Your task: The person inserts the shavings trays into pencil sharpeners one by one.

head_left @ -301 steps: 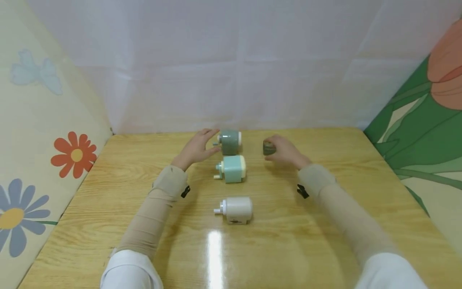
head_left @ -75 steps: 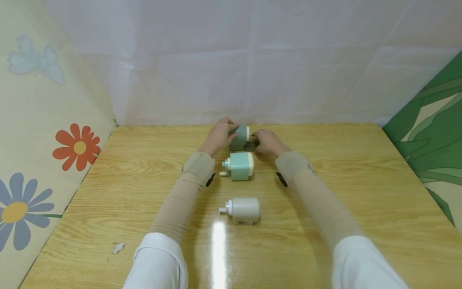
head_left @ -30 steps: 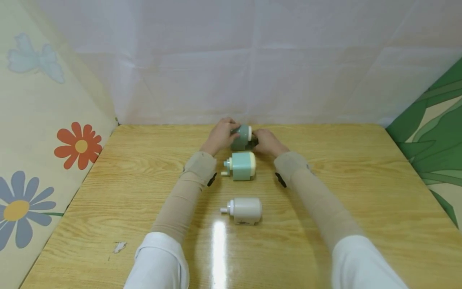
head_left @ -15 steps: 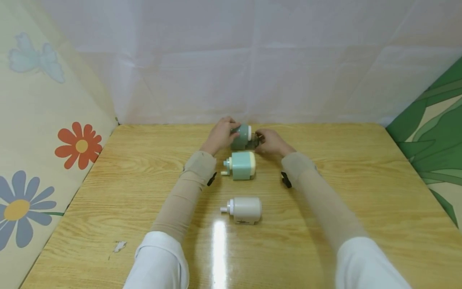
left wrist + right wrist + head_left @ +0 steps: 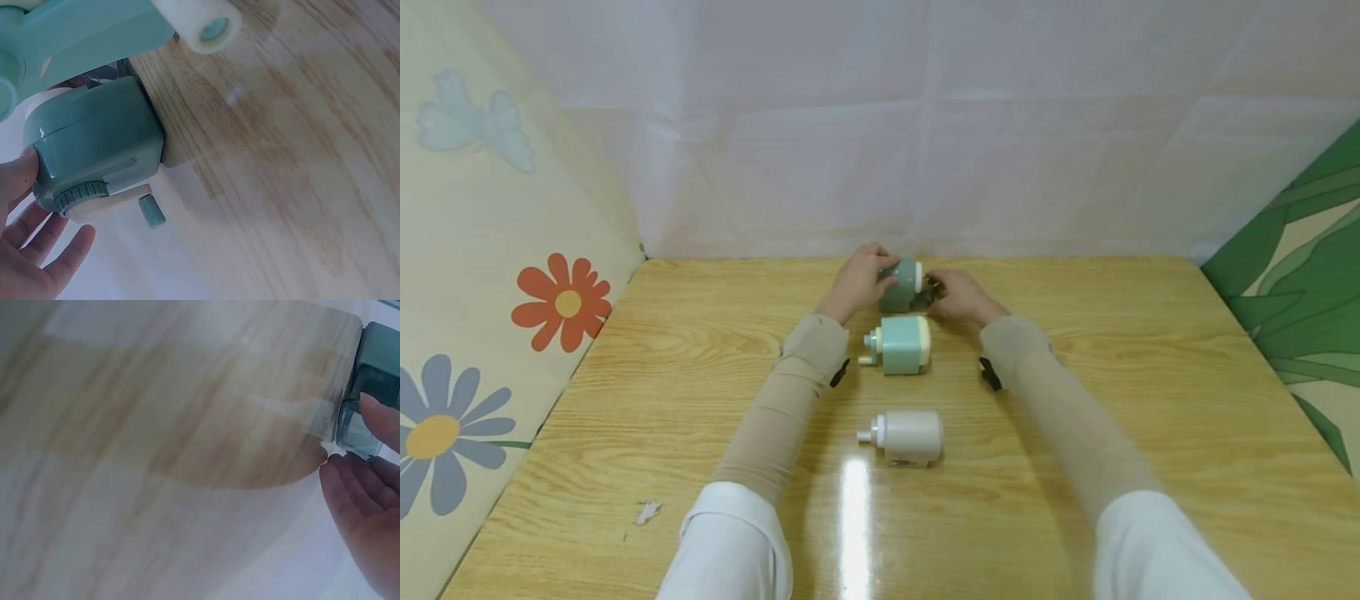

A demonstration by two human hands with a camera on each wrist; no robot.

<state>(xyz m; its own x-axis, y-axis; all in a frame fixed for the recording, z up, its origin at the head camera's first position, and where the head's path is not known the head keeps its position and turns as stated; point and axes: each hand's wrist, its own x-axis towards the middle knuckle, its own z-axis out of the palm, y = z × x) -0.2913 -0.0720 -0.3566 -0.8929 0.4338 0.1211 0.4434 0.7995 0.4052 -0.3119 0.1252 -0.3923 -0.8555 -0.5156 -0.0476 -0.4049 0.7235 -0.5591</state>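
A dark green crank pencil sharpener lies near the table's far edge, its crank pointing left. My left hand holds its body from the left, with the thumb on the side in the left wrist view. At the sharpener's right end, the fingers of my right hand pinch a clear shavings drawer, which sits partly in the lower part of the body. Just nearer stands a light teal sharpener with a cream end. Nearest is a beige sharpener with a white crank.
The wooden table ends at a white cloth backdrop. Painted panels with a red flower and green leaves stand at the left and right. A chipped spot marks the tabletop at front left.
Ten seconds ago my right hand held the drawer apart from the dark green sharpener; now it is at its end. Over the last half second the drawer moved slightly left, further in.
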